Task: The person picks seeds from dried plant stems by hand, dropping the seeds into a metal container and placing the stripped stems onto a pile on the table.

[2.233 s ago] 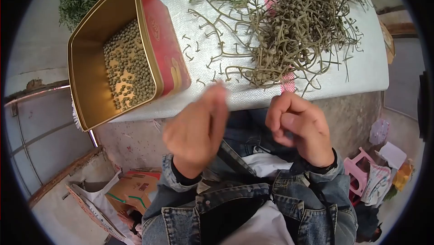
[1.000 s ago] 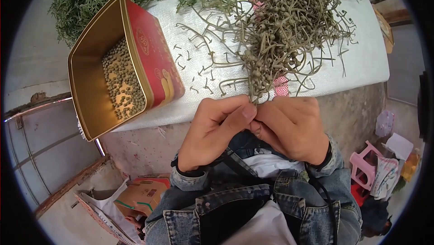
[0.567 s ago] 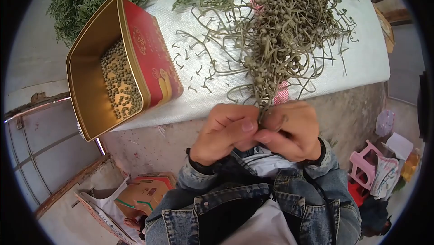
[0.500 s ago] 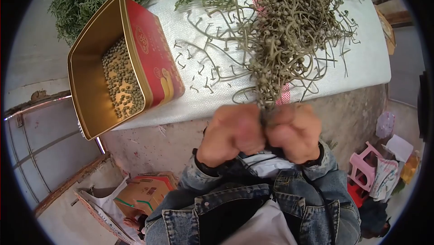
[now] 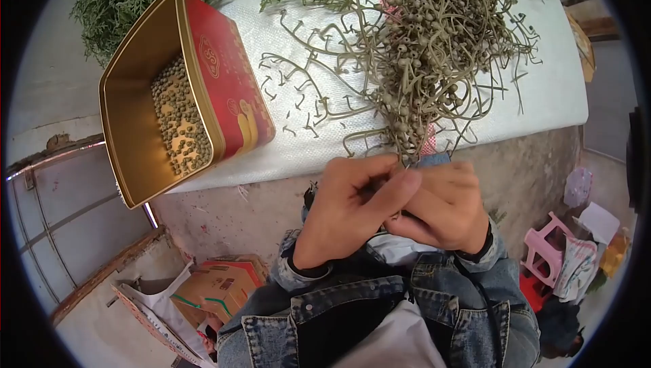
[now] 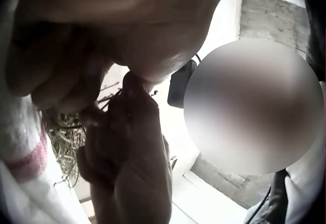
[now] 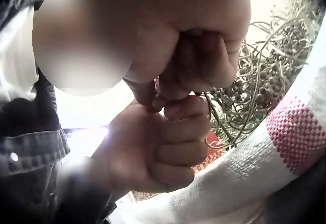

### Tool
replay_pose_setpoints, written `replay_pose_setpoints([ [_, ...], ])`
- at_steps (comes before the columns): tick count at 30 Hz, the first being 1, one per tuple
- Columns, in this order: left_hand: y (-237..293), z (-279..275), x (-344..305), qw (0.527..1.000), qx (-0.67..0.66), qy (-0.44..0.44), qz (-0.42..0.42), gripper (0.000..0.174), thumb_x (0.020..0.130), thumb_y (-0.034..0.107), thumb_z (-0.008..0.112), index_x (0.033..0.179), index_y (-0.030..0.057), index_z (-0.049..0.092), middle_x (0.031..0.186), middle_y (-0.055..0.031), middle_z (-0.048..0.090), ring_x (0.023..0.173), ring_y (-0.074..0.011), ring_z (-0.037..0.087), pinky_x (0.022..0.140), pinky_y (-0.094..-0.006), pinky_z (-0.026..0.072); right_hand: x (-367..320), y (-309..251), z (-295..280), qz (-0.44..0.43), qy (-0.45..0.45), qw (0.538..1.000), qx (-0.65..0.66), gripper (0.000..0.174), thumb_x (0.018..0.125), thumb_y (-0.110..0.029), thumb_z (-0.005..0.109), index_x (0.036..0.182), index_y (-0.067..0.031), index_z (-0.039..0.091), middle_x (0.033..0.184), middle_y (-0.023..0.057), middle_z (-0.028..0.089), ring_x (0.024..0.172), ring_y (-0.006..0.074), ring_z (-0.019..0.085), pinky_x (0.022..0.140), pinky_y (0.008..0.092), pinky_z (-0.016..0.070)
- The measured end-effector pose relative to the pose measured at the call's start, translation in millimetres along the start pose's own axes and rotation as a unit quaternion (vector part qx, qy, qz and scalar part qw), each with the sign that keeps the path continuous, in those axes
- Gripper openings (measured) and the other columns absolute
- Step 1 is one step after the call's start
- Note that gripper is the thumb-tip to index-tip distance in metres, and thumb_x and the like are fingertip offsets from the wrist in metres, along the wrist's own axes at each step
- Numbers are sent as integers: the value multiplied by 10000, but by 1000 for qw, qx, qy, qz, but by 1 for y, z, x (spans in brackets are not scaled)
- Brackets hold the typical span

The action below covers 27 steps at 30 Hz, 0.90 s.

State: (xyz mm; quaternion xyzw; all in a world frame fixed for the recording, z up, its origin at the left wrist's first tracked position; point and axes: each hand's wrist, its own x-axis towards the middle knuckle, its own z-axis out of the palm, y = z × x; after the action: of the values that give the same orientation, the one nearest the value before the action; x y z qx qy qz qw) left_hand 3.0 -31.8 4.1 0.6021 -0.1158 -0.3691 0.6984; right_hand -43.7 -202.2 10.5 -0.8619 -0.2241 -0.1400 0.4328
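Observation:
In the head view my left hand (image 5: 346,208) and right hand (image 5: 444,202) meet at the front edge of the pile of dried stems (image 5: 441,49), which carry small round seed pods. Both pinch at a thin stem bunch (image 5: 407,141) reaching from the pile; a short stem end (image 5: 396,217) pokes out below the fingers. My left thumb lies across in front of the right fingers. In the right wrist view the fingertips of the left hand (image 7: 175,147) touch those of the right hand (image 7: 214,40). What sits between the fingertips is mostly hidden.
A red and gold tin (image 5: 227,76) leans open to the left, with many loose round pods (image 5: 180,117) inside. Bits of stem (image 5: 298,103) lie scattered on the white woven sack (image 5: 298,158). Green sprigs (image 5: 156,2) are heaped behind the tin. A pink stool (image 5: 542,246) stands low at right.
My hands were apart, the left one nearer the tin and blurred. They have come together at the pile's front edge, drawing a stem bunch toward me, and have shifted slightly right.

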Motion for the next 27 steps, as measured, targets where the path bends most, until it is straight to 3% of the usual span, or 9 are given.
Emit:
replay_pose_setpoints([
  [2, 6, 0, 0, 997, 71, -24, -25, 356, 1013, 253, 476, 869, -51, 590, 727, 7, 556, 666, -23, 449, 531, -197, 346, 0, -4, -1, -10, -8, 997, -75, 194, 712, -136, 773, 782, -40, 620, 651, 33, 566, 502, 177, 535, 432, 296, 417],
  [5, 13, 5, 0, 994, 23, 71, -83, 296, 993, 162, 484, 783, -20, 585, 687, -3, 574, 580, -56, 434, 536, -244, 330, -5, -4, 7, -8, 10, 995, -96, 185, 702, -110, 772, 753, -30, 613, 639, 48, 564, 497, 207, 546, 433, 313, 401],
  [10, 6, 17, 5, 983, -77, 167, -28, 340, 1012, 175, 467, 732, 10, 567, 642, 17, 528, 557, -51, 389, 523, -245, 316, -11, -1, 22, -10, 50, 994, -99, 162, 720, -100, 756, 790, -25, 631, 659, 44, 571, 505, 183, 538, 432, 294, 419],
  [13, -1, 22, 7, 917, -327, 211, -86, 347, 1010, 207, 487, 705, 44, 517, 583, 34, 437, 517, -54, 337, 499, -235, 297, -13, 6, 35, -13, 91, 995, -44, 148, 737, -94, 746, 785, -18, 628, 654, 52, 572, 502, 192, 544, 432, 300, 421],
  [17, -10, 20, 3, 910, -393, 111, -69, 378, 1018, 302, 499, 698, 102, 486, 615, 63, 380, 509, -37, 287, 480, -216, 249, -16, 18, 42, -17, 122, 990, 72, 119, 774, -78, 721, 768, -9, 624, 651, 60, 578, 498, 209, 553, 431, 315, 424],
  [23, -8, 16, 2, 884, -442, 70, -134, 414, 1033, 313, 448, 667, 120, 434, 562, 73, 303, 474, -46, 255, 465, -240, 219, -25, 14, 42, 47, 144, 957, 248, 143, 879, -92, 640, 792, 12, 595, 641, 61, 566, 509, 189, 534, 467, 308, 421],
  [24, -13, 15, 1, 871, -468, 62, -134, 425, 1036, 319, 433, 659, 123, 432, 550, 74, 292, 466, -51, 249, 462, -244, 213, -31, 11, 47, 98, 183, 908, 364, 162, 903, -107, 613, 804, 17, 581, 639, 61, 557, 519, 173, 522, 483, 299, 415],
  [26, -19, 11, 2, 858, -494, 54, -132, 436, 1039, 325, 418, 652, 125, 430, 537, 75, 280, 457, -55, 243, 460, -249, 208, -38, 9, 53, 190, 250, 759, 571, 205, 952, -136, 560, 828, 28, 553, 635, 60, 539, 539, 141, 497, 516, 279, 404],
  [27, -21, 9, 3, 852, -512, 48, -97, 449, 1036, 342, 393, 647, 121, 434, 519, 65, 263, 448, -70, 236, 453, -261, 198, -39, 8, 51, 191, 249, 758, 571, 205, 952, -136, 560, 828, 28, 553, 635, 60, 539, 539, 141, 497, 516, 279, 404],
])
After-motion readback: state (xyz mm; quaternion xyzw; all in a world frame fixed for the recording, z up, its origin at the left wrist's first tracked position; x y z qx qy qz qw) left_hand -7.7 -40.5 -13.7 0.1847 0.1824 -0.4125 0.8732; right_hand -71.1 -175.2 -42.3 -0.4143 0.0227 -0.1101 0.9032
